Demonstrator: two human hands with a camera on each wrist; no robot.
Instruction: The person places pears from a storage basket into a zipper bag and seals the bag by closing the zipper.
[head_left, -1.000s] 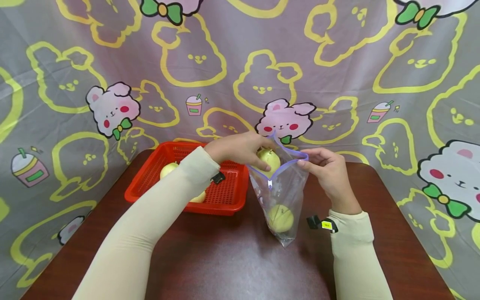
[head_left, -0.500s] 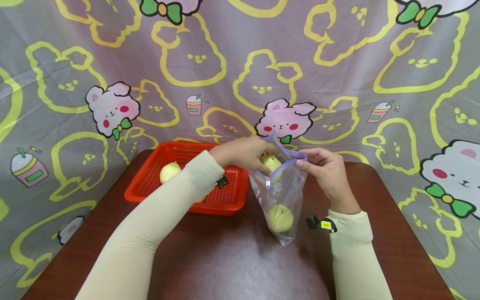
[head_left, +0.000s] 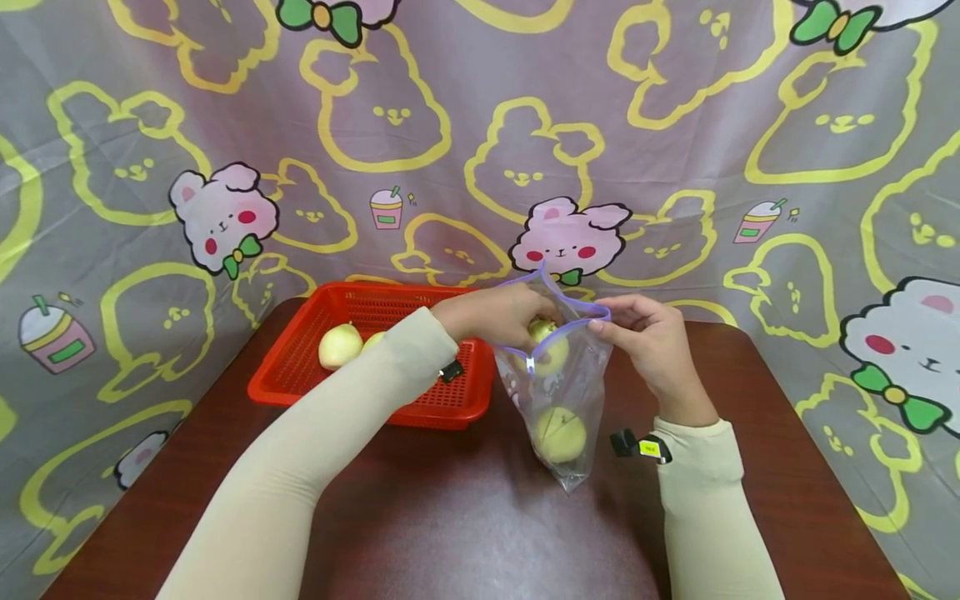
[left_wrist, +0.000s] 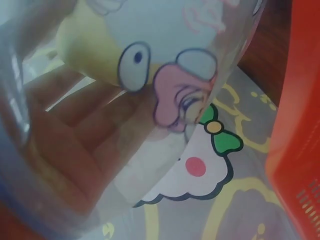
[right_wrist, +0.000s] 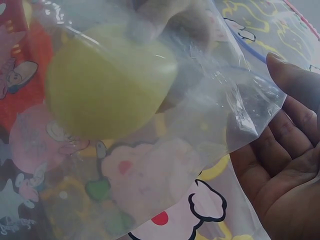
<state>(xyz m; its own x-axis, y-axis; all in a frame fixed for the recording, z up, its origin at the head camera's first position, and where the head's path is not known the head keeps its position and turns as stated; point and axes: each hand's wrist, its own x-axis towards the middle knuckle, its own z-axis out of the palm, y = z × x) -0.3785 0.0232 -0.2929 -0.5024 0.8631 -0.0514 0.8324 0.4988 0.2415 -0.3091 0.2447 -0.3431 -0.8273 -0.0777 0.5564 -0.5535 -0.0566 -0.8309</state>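
Observation:
My left hand [head_left: 506, 315] is down inside the mouth of a clear zip bag [head_left: 592, 379] and grips a pale yellow pear [head_left: 550, 354] below the purple zip edge. Through the printed film, the left wrist view shows that pear [left_wrist: 90, 45] against the fingers. At the bag's right corner, my right hand [head_left: 651, 350] pinches the rim between thumb and fingers, keeping the mouth spread. Another pear [head_left: 560, 435] lies at the bottom of the bag. From the right wrist, the upper pear [right_wrist: 110, 85] looks large behind the film.
Left of the bag stands a red slotted plastic basket [head_left: 457, 408] with pears [head_left: 340, 346] in it, partly covered by the left sleeve [head_left: 360, 375]. Under everything is a dark brown table [head_left: 465, 517]. A cartoon-printed cloth [head_left: 435, 100] hangs behind and at both sides.
My left hand has moved right and down, taking the pear from the bag's mouth to below its zip edge. The right hand stays nearly still at the rim.

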